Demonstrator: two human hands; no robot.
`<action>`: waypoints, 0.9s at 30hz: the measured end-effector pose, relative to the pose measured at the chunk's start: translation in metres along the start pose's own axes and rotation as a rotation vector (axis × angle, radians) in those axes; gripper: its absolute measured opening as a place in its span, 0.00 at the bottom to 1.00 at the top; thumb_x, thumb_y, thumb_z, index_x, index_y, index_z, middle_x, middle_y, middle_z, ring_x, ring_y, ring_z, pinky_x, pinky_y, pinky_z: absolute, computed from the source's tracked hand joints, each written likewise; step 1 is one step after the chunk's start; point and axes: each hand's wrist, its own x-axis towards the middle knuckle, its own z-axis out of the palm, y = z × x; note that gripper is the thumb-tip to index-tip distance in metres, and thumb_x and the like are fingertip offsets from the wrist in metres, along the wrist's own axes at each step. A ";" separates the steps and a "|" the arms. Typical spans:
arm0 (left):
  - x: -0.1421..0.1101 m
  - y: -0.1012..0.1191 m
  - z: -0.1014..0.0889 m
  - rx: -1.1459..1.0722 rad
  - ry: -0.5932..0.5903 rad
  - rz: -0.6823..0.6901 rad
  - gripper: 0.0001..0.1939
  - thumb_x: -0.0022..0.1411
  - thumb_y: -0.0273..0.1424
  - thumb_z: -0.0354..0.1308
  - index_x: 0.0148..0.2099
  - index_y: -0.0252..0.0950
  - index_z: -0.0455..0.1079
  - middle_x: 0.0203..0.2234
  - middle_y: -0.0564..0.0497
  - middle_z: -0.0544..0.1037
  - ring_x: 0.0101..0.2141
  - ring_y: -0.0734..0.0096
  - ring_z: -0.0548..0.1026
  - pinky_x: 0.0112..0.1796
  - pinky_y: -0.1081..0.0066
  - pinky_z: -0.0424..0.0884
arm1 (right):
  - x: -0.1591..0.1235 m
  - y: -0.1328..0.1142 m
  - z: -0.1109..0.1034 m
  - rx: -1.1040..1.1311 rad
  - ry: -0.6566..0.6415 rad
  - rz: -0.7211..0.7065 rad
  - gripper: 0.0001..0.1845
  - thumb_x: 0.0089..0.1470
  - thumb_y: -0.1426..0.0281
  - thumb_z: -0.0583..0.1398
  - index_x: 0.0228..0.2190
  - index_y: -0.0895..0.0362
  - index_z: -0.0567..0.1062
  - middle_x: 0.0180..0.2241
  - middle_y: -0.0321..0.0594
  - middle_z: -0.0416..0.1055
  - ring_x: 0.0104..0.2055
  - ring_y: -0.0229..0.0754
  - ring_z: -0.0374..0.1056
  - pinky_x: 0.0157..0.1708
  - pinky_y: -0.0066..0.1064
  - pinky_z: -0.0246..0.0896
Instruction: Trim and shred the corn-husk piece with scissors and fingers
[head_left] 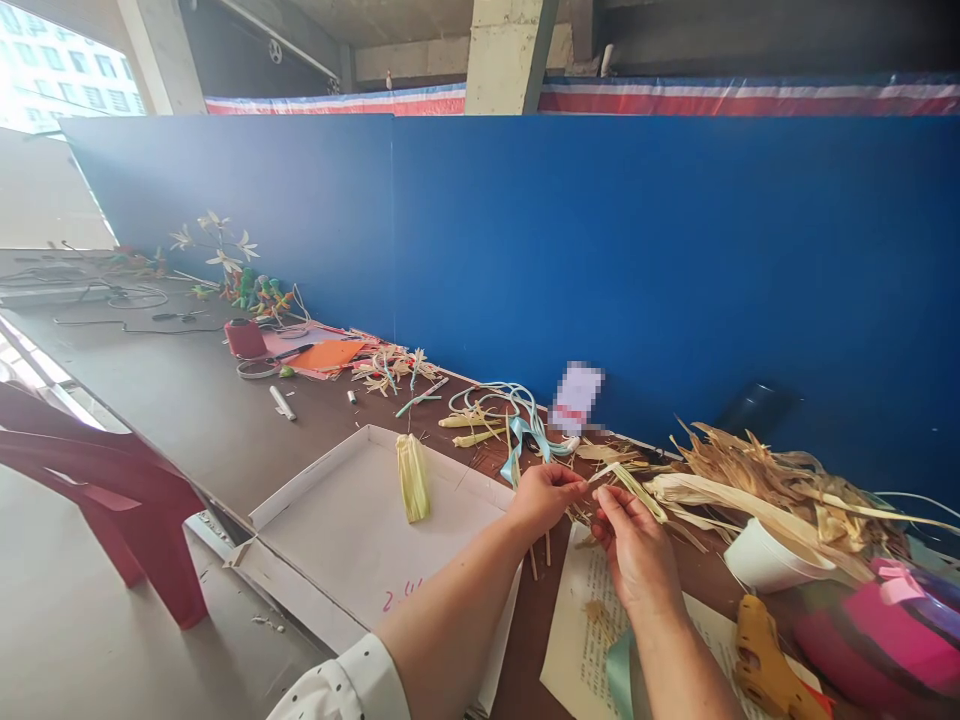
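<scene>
My left hand [544,497] is closed in a pinch, its fingertips at the pale end of a folded corn husk strip [640,490]. Thumb and fingers of my right hand [636,545] are closed on the same strip, whose greenish loop sticks out beyond them. The two hands almost touch, held above the table's right part. Left of them, a pale green folded corn husk [413,478] lies in a shallow white box lid [322,545]. Below my right hand lie a printed sheet [574,620] and a light blue ribbon [620,672].
At right are dry husks [795,480], a white cup [776,555], a yellow glue gun [765,650] and a pink bag [874,635]. Blue cord [517,395] and scraps line the blue partition [600,250]. A red chair [112,500] stands left.
</scene>
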 end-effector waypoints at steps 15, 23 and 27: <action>0.004 -0.008 0.001 0.056 -0.026 -0.005 0.12 0.50 0.36 0.63 0.33 0.32 0.75 0.21 0.55 0.71 0.22 0.81 0.61 0.26 0.75 0.57 | -0.002 -0.006 0.001 0.118 0.025 0.076 0.20 0.32 0.64 0.73 0.29 0.54 0.76 0.24 0.29 0.70 0.25 0.31 0.62 0.19 0.17 0.61; 0.002 -0.008 0.001 0.090 -0.065 -0.033 0.12 0.49 0.36 0.64 0.33 0.32 0.76 0.21 0.55 0.71 0.22 0.81 0.61 0.27 0.74 0.58 | -0.001 -0.010 0.000 0.196 0.022 0.112 0.19 0.30 0.66 0.74 0.29 0.54 0.77 0.26 0.30 0.71 0.24 0.29 0.63 0.16 0.15 0.60; 0.002 -0.006 0.001 0.051 -0.090 -0.031 0.14 0.49 0.37 0.64 0.34 0.31 0.75 0.22 0.54 0.71 0.22 0.81 0.61 0.28 0.74 0.59 | -0.001 -0.010 -0.001 0.198 0.026 0.108 0.19 0.31 0.66 0.74 0.30 0.55 0.78 0.34 0.32 0.75 0.23 0.27 0.63 0.15 0.14 0.59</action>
